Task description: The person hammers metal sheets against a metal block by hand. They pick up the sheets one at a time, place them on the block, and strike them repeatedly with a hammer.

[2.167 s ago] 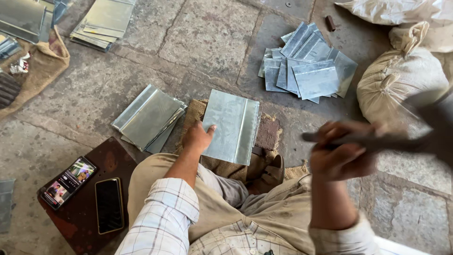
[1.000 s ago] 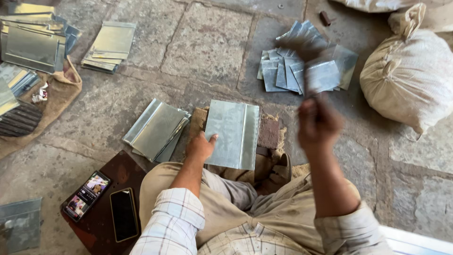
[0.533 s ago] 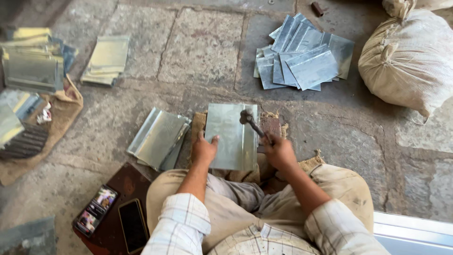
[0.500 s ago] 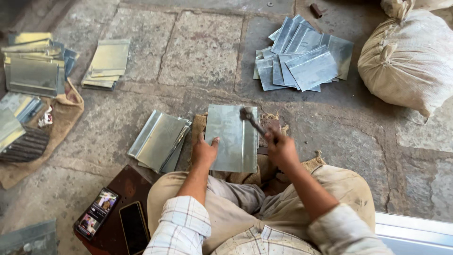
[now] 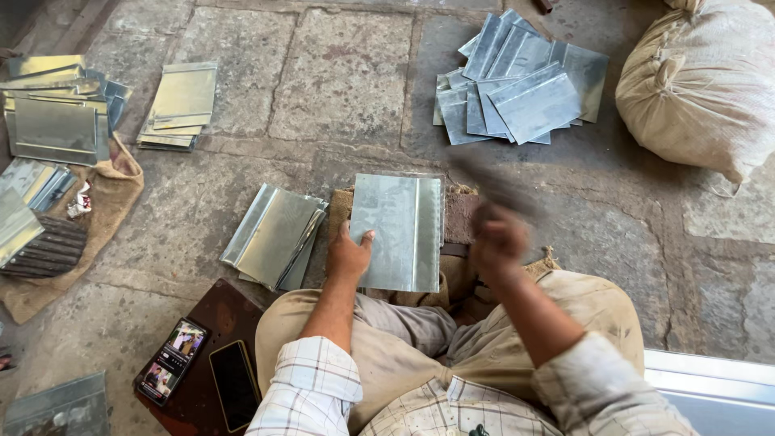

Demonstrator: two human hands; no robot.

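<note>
Right hand point(image 5: 499, 241), fist closed on a blurred dark hammer point(image 5: 492, 187), has lifted off the seam since half a second ago—mid-swing between blows; left hand point(image 5: 349, 255), fingers spread, pins the folded grey sheet-metal panel point(image 5: 397, 232) on the block.

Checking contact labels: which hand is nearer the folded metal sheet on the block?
Left. The left hand rests on the metal sheet at its lower left edge, fingers on its face. The right hand is off the sheet's right side, apart from it, blurred, with a blurred hammer.
</note>
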